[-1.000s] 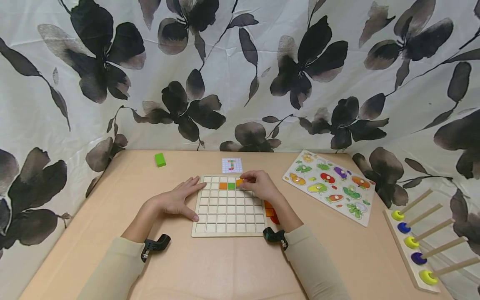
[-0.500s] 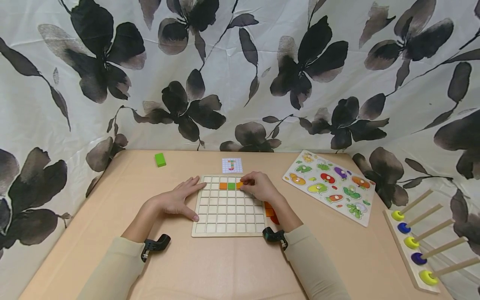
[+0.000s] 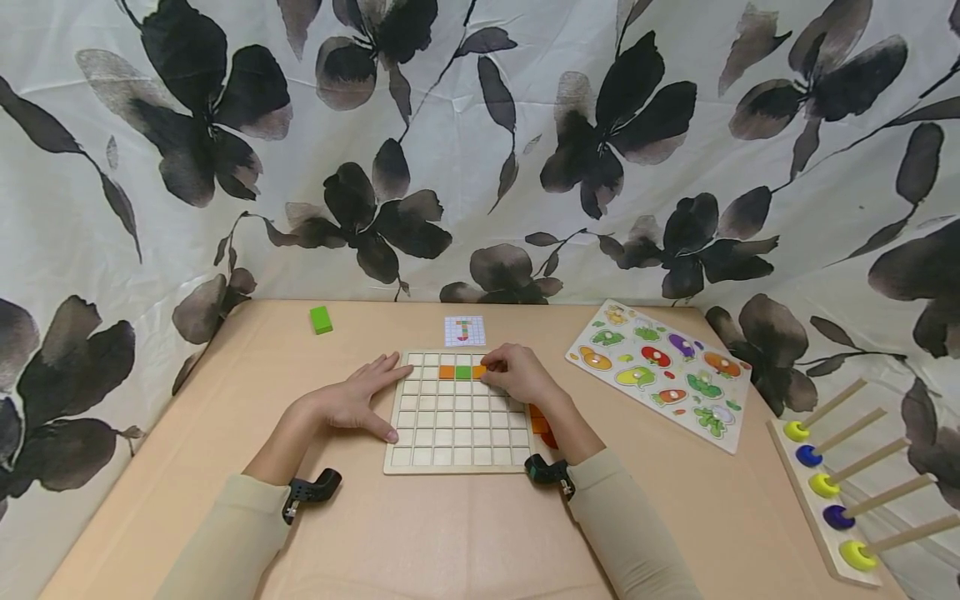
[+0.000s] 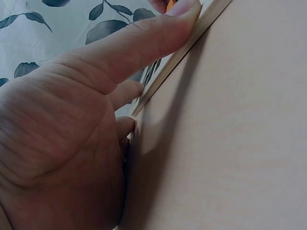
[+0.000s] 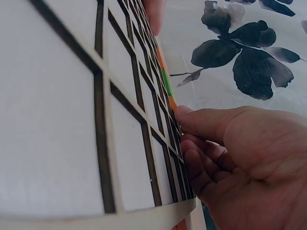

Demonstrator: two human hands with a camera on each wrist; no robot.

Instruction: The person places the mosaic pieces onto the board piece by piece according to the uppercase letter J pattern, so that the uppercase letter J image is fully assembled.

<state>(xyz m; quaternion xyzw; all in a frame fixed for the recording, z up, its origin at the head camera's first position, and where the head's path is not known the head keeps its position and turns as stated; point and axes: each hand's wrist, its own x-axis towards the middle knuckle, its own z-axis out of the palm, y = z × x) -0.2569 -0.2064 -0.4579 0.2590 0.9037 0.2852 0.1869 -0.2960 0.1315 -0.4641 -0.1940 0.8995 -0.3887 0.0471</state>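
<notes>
A pale wooden grid board (image 3: 459, 466) lies in front of me. Three tiles form a row near its far side: an orange tile (image 3: 446, 372) on the left, a green tile (image 3: 462, 372) in the middle, and a second orange tile (image 3: 477, 372) at the right end. My right hand (image 3: 519, 375) holds that right-end tile between thumb and fingers, level with the row; the right wrist view shows the thumb (image 5: 184, 113) right at its edge. My left hand (image 3: 347, 400) rests spread along the board's left edge, thumb and fingertips touching the frame.
Orange pieces (image 3: 538, 420) and a red rounded piece (image 3: 550, 439) lie by the board's right edge, partly under my right forearm. Behind the board is a small pattern card (image 3: 464, 331). Green blocks (image 3: 320, 320), a vegetable puzzle board (image 3: 660, 379) and a peg rack (image 3: 823, 506) stand farther out.
My right hand has lowered the orange tile slightly, from tilted above the board to flat in line beside the green tile. My left hand has stayed in place.
</notes>
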